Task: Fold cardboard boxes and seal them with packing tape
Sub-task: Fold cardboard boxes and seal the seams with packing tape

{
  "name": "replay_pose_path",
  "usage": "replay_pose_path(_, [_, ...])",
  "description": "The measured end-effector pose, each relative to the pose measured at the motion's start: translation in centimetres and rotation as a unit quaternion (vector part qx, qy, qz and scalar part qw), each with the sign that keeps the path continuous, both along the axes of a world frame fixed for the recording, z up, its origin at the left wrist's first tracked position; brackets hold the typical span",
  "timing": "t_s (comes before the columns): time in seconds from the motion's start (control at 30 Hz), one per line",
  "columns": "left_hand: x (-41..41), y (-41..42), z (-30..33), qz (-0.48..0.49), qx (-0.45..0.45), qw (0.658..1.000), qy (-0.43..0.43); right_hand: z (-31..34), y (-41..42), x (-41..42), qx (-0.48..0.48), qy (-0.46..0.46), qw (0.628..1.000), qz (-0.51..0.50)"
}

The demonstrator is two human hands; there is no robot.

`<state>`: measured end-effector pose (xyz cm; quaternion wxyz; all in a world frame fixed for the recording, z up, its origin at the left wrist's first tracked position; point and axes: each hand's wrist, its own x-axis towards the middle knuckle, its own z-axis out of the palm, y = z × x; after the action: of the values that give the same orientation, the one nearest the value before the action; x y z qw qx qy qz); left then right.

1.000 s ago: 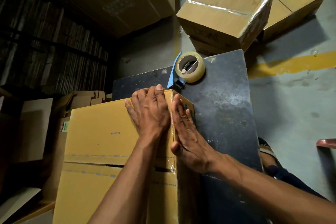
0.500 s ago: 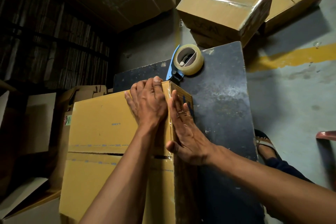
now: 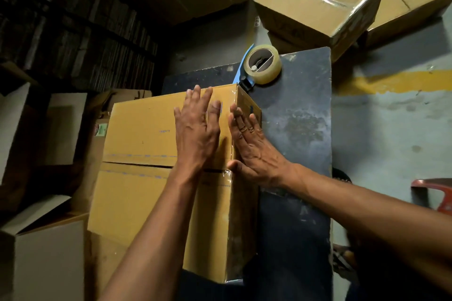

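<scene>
A yellow-brown cardboard box (image 3: 141, 129) stands on the dark table (image 3: 300, 117), its closed top flaps meeting in a seam across the middle. Clear tape runs along the box's right top edge. My left hand (image 3: 198, 129) lies flat on the top near that edge, fingers straight. My right hand (image 3: 252, 146) presses flat against the box's right side just below the edge. A blue tape dispenser with a clear roll (image 3: 263, 65) lies on the table just beyond the box's far corner.
Taped, sealed boxes (image 3: 318, 5) lie on the floor beyond the table. Open and flat cartons (image 3: 49, 252) crowd the left side. A yellow floor stripe (image 3: 391, 80) runs at the right, and a red stool edge (image 3: 435, 190) shows at far right.
Both hands have slid back toward me along the box's taped edge, and the left fingers have lifted and straightened. The view has tilted down slightly.
</scene>
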<state>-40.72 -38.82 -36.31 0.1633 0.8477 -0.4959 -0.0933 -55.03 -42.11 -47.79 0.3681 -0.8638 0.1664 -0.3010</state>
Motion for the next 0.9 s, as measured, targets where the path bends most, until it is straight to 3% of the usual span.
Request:
replay_pose_path(0.13, [-1.5,7.9,0.0,-0.029,0.052,0.998,-0.003,-2.2,-0.5,-1.0,-0.074,0.049,0.996,0.007])
replay_pose_path(0.3, [-4.8,16.5,-0.3,-0.006,0.050,0.999,0.002,-2.2,0.4,-3.9,-0.089,0.083,0.992,0.025])
replay_pose_path(0.47, [-8.8,21.8,-0.8,0.051,0.009,0.999,0.007,-0.1,2.8,-2.5,-0.140,0.043,0.988,0.050])
replay_pose_path(0.6, [-10.5,26.3,-1.1,0.076,-0.093,0.992,0.024,-0.4,2.2,-2.4,-0.168,0.042,0.983,0.063])
replay_pose_path(0.67, [-10.7,28.5,-0.7,0.049,-0.097,0.994,0.033,-0.2,1.7,-3.3,-0.174,0.063,0.980,0.076])
replay_pose_path(0.77, [-10.7,30.5,-0.2,-0.031,-0.028,0.999,0.019,0.6,2.3,-4.8,-0.180,0.088,0.976,0.081])
replay_pose_path(0.9, [-10.3,30.5,-1.3,-0.065,0.010,0.995,-0.081,2.2,7.1,-4.2,-0.212,0.016,0.971,0.111])
